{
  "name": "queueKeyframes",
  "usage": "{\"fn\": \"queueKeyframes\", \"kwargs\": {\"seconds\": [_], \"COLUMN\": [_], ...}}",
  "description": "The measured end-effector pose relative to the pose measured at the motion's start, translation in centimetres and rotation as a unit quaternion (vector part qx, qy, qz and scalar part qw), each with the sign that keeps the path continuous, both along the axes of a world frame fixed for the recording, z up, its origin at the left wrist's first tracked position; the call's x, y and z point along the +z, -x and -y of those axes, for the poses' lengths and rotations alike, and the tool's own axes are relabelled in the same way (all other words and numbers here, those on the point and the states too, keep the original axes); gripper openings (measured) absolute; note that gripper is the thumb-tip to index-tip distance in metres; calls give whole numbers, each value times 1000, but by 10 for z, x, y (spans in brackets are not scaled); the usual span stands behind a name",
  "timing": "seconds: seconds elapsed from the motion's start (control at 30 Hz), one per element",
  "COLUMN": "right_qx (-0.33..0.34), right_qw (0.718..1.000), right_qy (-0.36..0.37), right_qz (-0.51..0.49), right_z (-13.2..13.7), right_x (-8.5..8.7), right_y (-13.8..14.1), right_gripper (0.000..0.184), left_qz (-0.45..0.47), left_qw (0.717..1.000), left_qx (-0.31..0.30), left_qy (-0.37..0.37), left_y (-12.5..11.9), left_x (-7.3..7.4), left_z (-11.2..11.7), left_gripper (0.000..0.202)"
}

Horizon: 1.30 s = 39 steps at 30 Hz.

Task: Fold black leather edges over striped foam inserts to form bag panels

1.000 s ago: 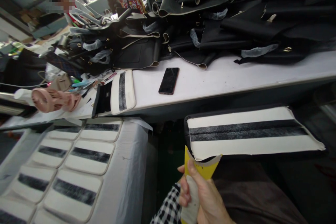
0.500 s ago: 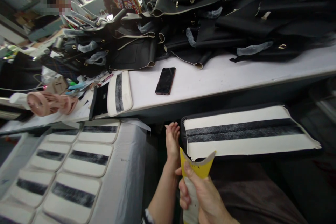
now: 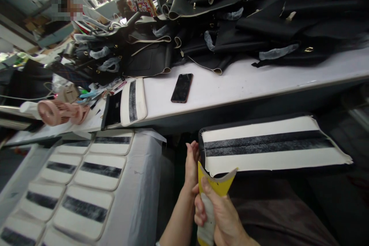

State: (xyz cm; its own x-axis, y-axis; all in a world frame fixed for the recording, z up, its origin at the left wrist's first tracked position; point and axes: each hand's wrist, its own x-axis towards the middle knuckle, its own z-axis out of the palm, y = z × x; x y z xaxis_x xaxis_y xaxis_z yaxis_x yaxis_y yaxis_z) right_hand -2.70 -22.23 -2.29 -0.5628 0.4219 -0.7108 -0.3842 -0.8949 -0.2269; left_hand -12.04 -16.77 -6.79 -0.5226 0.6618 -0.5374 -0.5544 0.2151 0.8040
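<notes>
In front of me lies a long black bag piece (image 3: 203, 134) with a white panel and a dark, whitish-speckled strip (image 3: 259, 144) along its middle. My left hand (image 3: 191, 165) is open at its left end, fingers stretched out and close against the black edge. Whether the palm presses on it I cannot tell. Wrapped around the handle of a yellow scraper (image 3: 220, 184) is my right hand (image 3: 216, 209), thumb lying on the blade. The scraper's curved, pale edge points away from me, close to the panel's near left corner.
Several white pieces with dark strips (image 3: 98, 171) lie on a covered surface to the left. A phone (image 3: 182, 88), a pink fan (image 3: 62, 112) and a white flap (image 3: 134, 102) rest on the bench. Behind are piled black bags (image 3: 245, 27). People stand far back.
My left hand has come slightly right, nearer the end of the bag piece. The right hand keeps the scraper almost still. The left-side background has shifted a little rightward in view.
</notes>
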Motion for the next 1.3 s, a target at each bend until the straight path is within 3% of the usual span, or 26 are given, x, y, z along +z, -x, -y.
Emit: {"fn": "queueKeyframes", "kwargs": {"seconds": [0.1, 0.2, 0.3, 0.5, 0.7, 1.3], "right_qx": [-20, -61, -90, -96, -35, 89], "right_qw": [1000, 998, 995, 994, 996, 996], "right_qy": [11, 22, 27, 11, -13, -5], "right_qz": [9, 24, 25, 46, 78, 1], "right_z": [2, 4, 5, 9, 9, -17], "right_x": [-1, 0, 2, 0, -2, 6], "right_y": [6, 14, 19, 20, 15, -15], "right_gripper": [53, 51, 49, 52, 54, 60], "left_qz": [-185, -367, -431, -445, -451, -507], "left_qw": [979, 905, 860, 856, 856, 827], "left_qx": [-33, -161, -237, -237, -230, -234], "left_qy": [-79, -144, -137, -114, -105, -66], "left_y": [8, 11, 8, 4, 3, -4], "left_x": [25, 52, 63, 59, 58, 59], "left_z": [-1, -14, -25, -27, -29, -35], "left_gripper": [55, 47, 43, 38, 36, 33]}}
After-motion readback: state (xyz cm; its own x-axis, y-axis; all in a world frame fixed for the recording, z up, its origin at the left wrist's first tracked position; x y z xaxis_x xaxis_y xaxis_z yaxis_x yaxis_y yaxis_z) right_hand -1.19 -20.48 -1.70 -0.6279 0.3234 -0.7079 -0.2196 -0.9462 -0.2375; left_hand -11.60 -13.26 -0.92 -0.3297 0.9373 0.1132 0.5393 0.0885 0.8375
